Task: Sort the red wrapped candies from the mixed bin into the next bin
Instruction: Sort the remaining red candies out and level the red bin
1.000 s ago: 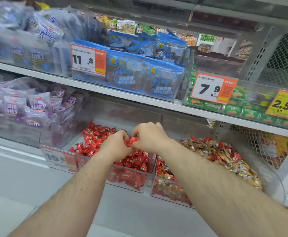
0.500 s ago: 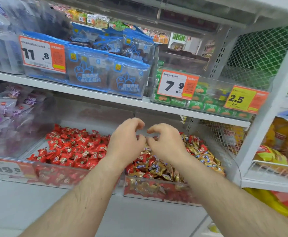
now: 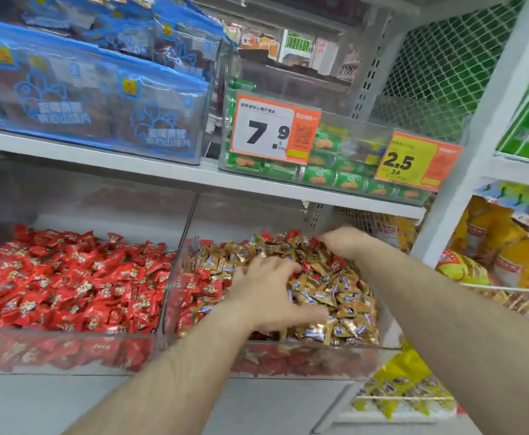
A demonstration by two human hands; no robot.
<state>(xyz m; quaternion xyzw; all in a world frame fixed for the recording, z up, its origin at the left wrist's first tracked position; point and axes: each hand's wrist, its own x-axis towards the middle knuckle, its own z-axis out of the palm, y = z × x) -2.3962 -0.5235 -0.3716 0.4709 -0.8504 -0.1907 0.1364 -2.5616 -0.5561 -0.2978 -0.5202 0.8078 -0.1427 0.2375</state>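
Red wrapped candies [image 3: 205, 273], small foil-wrapped sweets, are seen scattered among gold-and-blue wrapped candies [image 3: 338, 296] in the clear plastic mixed bin [image 3: 288, 361] on the lower shelf, most of them along its left side and near its back. Just to the left, parted only by a clear wall, the neighbouring clear plastic bin [image 3: 68, 353] is filled with a heap of red wrapped sweets [image 3: 74, 277] alone.

Both hands are held over the mixed bin. The left hand [image 3: 271, 296] is spread above the middle of the pile, its fingers extended and splayed, the fingertips touching or just above the wrappers; nothing is seen to be gripped by it, though motion blur softens the outline. The right hand [image 3: 341, 243] is placed at the back right of the same bin, its fingers bent down into the candies; whether a candy is held by it cannot be told, as the fingertips are blurred and partly buried.

On the white metal shelf [image 3: 162, 171] above, blue-printed clear snack bags [image 3: 100, 98] and green biscuit packets [image 3: 319, 175] are stocked, the latter behind an orange-and-white price tag [image 3: 274, 130] marked 7.9 and a yellow-and-orange price tag [image 3: 413, 161] marked 2.5. Yellow snack bags [image 3: 508, 233] are stacked at the right.
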